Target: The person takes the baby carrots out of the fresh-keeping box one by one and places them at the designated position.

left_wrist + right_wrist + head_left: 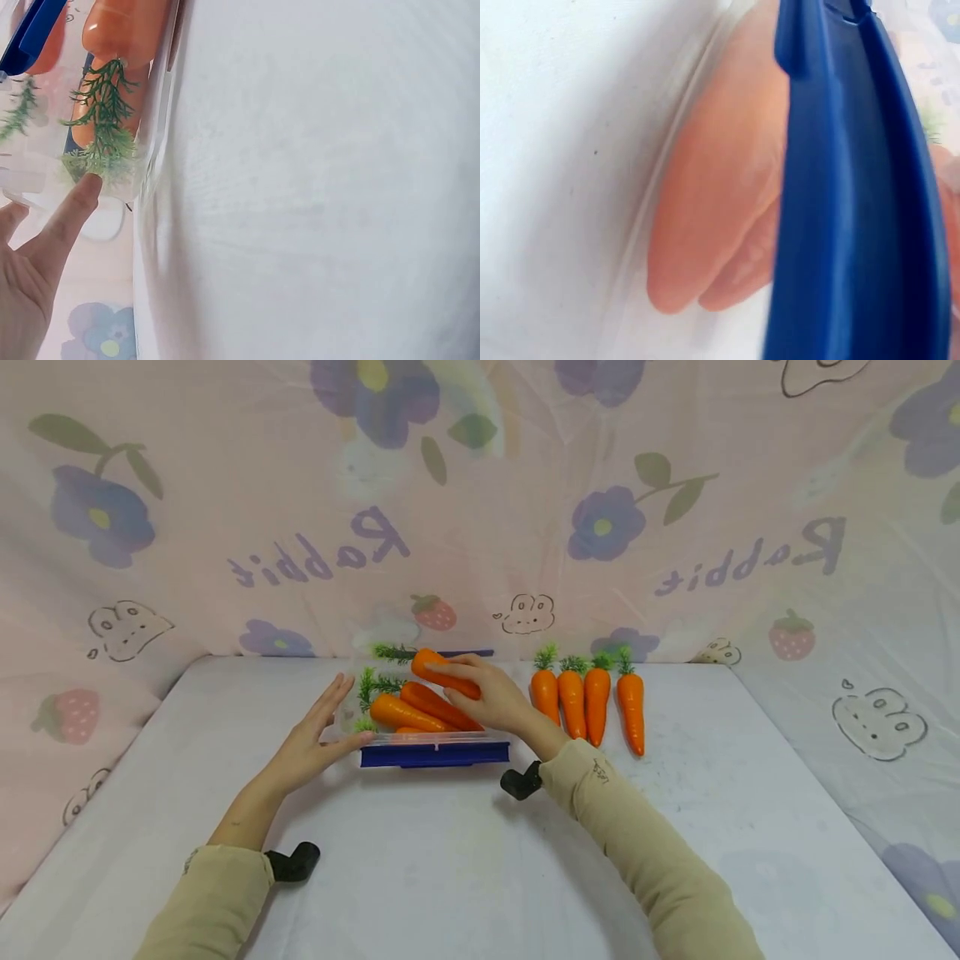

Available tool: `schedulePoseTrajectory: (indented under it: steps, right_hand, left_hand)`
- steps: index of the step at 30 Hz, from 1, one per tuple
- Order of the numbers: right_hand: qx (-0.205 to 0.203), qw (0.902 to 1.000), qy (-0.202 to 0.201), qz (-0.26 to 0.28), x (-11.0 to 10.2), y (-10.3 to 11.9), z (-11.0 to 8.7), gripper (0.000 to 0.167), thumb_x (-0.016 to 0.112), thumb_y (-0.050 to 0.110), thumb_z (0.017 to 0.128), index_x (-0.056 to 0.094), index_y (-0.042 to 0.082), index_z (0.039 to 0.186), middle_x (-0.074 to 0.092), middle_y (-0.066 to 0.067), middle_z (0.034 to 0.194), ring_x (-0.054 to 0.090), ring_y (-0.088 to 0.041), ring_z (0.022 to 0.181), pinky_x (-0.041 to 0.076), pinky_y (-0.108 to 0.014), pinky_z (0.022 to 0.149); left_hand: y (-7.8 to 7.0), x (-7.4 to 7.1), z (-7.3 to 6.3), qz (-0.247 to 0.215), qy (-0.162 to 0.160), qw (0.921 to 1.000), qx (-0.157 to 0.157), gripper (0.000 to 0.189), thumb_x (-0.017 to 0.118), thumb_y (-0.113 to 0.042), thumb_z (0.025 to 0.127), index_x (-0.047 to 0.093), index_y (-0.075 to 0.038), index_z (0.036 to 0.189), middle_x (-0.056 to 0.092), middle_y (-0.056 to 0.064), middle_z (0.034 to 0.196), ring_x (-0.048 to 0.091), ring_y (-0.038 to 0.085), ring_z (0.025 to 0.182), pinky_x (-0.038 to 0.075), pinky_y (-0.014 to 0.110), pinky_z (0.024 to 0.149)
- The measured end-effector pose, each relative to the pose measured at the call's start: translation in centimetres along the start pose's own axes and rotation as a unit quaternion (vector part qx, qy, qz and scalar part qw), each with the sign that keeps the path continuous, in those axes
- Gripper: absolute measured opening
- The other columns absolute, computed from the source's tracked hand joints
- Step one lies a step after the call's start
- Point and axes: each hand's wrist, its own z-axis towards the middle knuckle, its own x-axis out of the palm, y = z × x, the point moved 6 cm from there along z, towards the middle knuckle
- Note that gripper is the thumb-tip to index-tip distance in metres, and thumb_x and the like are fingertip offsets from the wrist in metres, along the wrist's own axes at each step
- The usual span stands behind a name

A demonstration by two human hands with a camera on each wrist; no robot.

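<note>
A clear plastic box with a blue clasp along its front stands near the table's middle. Several toy carrots with green tops lie inside, their tops toward the left. My right hand grips another carrot over the back part of the box, its leafy end pointing left. With fingers spread and fairly straight, my left hand touches the box's left end. Through the wall in the right wrist view, carrot tips show beside the large blue clasp. My right hand is mostly hidden there.
To the right of the box, several more carrots lie side by side on the white tabletop, tops away from me. A blue strip shows behind the box. Patterned cloth hangs at the back and sides.
</note>
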Motion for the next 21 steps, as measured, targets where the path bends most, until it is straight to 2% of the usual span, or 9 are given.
schedulePoseTrajectory:
  steps: [4, 6, 11, 15, 21]
  right_hand:
    - [-0.023, 0.9989, -0.038, -0.014, -0.6, 0.4, -0.2, 0.042, 0.060, 0.018, 0.094, 0.057, 0.022, 0.135, 0.050, -0.010, 0.138, 0.064, -0.023, 0.098, 0.055, -0.034, 0.081]
    - [-0.027, 0.9978, -0.057, -0.022, -0.9, 0.6, -0.3, 0.041, 0.060, 0.018, 0.094, 0.058, 0.022, 0.135, 0.050, -0.011, 0.138, 0.062, -0.025, 0.104, 0.055, -0.034, 0.084]
    - [-0.019, 0.9946, -0.098, -0.028, -1.4, 0.6, -1.1, 0.041, 0.060, 0.017, 0.093, 0.059, 0.024, 0.133, 0.051, -0.011, 0.137, 0.064, -0.022, 0.089, 0.054, -0.026, 0.067]
    - [-0.006, 0.9907, -0.131, -0.037, -2.1, 0.4, -1.8, 0.040, 0.061, 0.017, 0.093, 0.060, 0.025, 0.132, 0.052, -0.010, 0.136, 0.059, -0.021, 0.084, 0.049, -0.025, 0.059]
    - [0.009, 0.9855, -0.164, -0.042, -3.4, -0.4, -3.0, 0.040, 0.061, 0.015, 0.093, 0.060, 0.023, 0.132, 0.052, -0.009, 0.136, 0.061, -0.023, 0.082, 0.053, -0.027, 0.062]
  left_hand:
    - [-0.2, -0.1, -0.1, 0.006, -0.001, 1.0000, 0.004, 0.085, 0.065, -0.036, 0.091, 0.007, -0.033, 0.155, -0.005, 0.003, 0.163, 0.026, 0.053, 0.136, 0.041, 0.066, 0.095]
    - [-0.2, -0.1, -0.1, 0.009, -0.002, 0.9999, 0.007, 0.085, 0.064, -0.035, 0.092, 0.007, -0.031, 0.155, -0.004, 0.005, 0.163, 0.026, 0.054, 0.135, 0.040, 0.067, 0.095]
    - [0.1, 0.2, 0.0, 0.011, 0.001, 0.9999, 0.006, 0.085, 0.063, -0.037, 0.092, 0.007, -0.030, 0.156, -0.004, 0.006, 0.163, 0.026, 0.054, 0.135, 0.037, 0.069, 0.096]
    - [0.2, 0.2, 0.1, 0.020, -0.001, 0.9998, 0.002, 0.086, 0.063, -0.039, 0.092, 0.008, -0.027, 0.156, -0.003, 0.006, 0.163, 0.028, 0.054, 0.135, 0.038, 0.069, 0.096]
    - [0.2, 0.0, 0.1, 0.030, -0.004, 0.9995, -0.003, 0.086, 0.063, -0.041, 0.091, 0.007, -0.029, 0.156, -0.004, 0.003, 0.163, 0.029, 0.055, 0.134, 0.038, 0.068, 0.096]
